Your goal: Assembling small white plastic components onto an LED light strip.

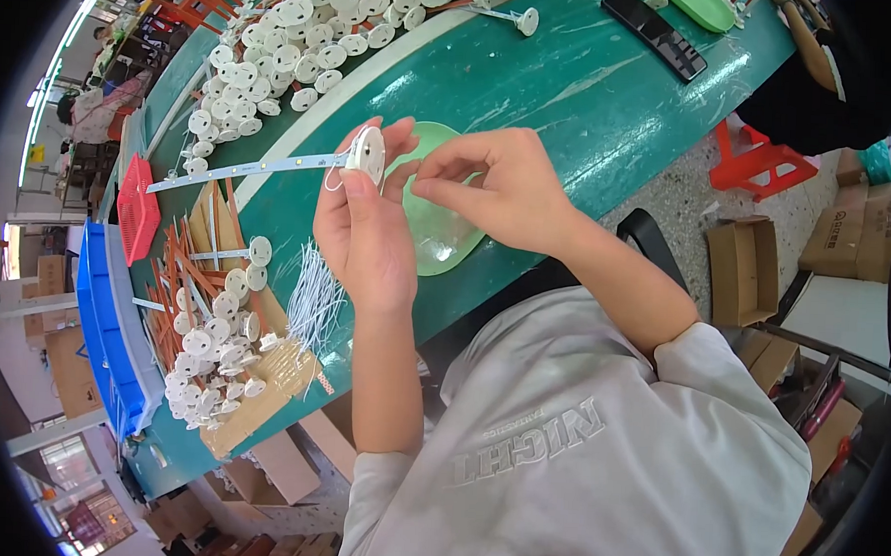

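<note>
My left hand [373, 240] is closed on a white round disc [369, 155], held up on edge between thumb and fingers. From the disc a narrow LED strip [256, 167] sticks out to the left, and a thin white cord loops beside my thumb. My right hand [504, 186] is close to the disc's right side, thumb and fingertips pinched together; anything between them is too small to make out. Below both hands, on the green table [503, 92], lies a light green bowl [437, 246]. A bundle of white cords [315, 297] rests at the table's near edge.
A large heap of white discs [296, 48] covers the far left. More discs with strips [209, 342] lie on cardboard at near left, beside a blue tray [105, 323] and red basket [138, 210]. A phone [655, 34] and another person's arm [812, 46] are at far right.
</note>
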### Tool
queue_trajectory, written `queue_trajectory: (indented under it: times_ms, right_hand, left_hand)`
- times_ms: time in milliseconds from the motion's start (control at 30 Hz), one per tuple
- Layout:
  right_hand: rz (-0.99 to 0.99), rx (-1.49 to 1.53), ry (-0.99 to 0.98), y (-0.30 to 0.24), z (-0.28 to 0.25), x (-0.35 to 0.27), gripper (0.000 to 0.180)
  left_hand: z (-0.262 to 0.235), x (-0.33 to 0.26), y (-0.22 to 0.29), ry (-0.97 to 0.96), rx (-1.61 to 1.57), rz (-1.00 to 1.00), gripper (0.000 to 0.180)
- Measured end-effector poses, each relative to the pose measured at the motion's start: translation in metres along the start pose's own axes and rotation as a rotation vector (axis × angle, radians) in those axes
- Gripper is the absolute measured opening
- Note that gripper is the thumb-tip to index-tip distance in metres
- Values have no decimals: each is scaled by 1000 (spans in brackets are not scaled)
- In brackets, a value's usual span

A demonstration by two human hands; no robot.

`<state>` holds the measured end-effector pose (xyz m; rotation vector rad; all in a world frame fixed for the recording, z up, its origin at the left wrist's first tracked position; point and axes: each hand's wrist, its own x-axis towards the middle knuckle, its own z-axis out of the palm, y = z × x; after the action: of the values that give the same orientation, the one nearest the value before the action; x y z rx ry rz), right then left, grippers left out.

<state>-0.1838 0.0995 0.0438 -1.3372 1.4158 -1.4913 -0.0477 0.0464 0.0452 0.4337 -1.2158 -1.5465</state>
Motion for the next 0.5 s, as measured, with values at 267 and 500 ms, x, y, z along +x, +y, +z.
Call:
queue_trajectory:
  times_ms: [267,500]
  right_hand:
    - [56,113,31,5,13,0,13]
    - [-226,-82,105,5,19,-4,6]
  left_hand:
    - [2,-1,1,12,-114,30,53]
    - [-4,1,8,22,-275,54,56]
